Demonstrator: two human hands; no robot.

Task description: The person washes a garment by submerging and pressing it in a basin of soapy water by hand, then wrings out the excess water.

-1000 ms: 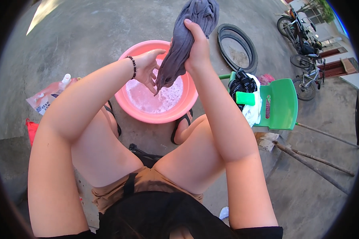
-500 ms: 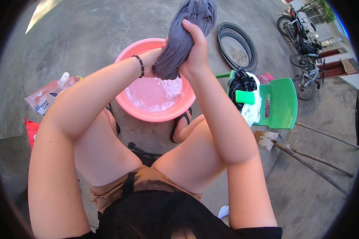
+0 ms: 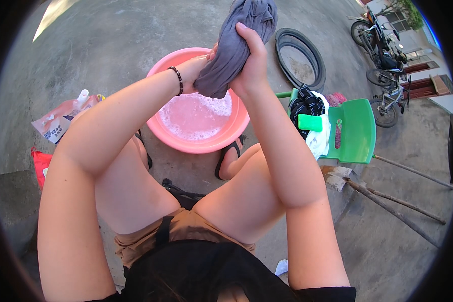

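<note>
A dark grey cloth (image 3: pixel 234 55), bunched into a thick, folded roll, is held up over the far side of a pink basin (image 3: pixel 157 121). My right hand (image 3: pixel 251 68) is closed round its right side, with the thumb lying across the top. At the lower left of the roll, my left hand (image 3: pixel 195 73) grips it; most of these fingers are hidden behind the fabric. A beaded bracelet (image 3: pixel 176 80) circles my left wrist. Below the cloth, soapy water (image 3: pixel 199 118) with white foam fills the basin, which stands on the ground between my feet.
To the right, a green chair (image 3: pixel 355 131) holds a black bag (image 3: pixel 307 103), white fabric and a green block (image 3: pixel 310 123). Black tyres (image 3: pixel 319 70) lie beyond it. A detergent pouch (image 3: pixel 60 118) and a red packet (image 3: pixel 41 163) are at left. Wooden poles (image 3: pixel 387 216) rest at right.
Both hands and the grey cloth have shifted slightly to the right, and the cloth's lower end has risen a little. Both hands keep their hold on it.
</note>
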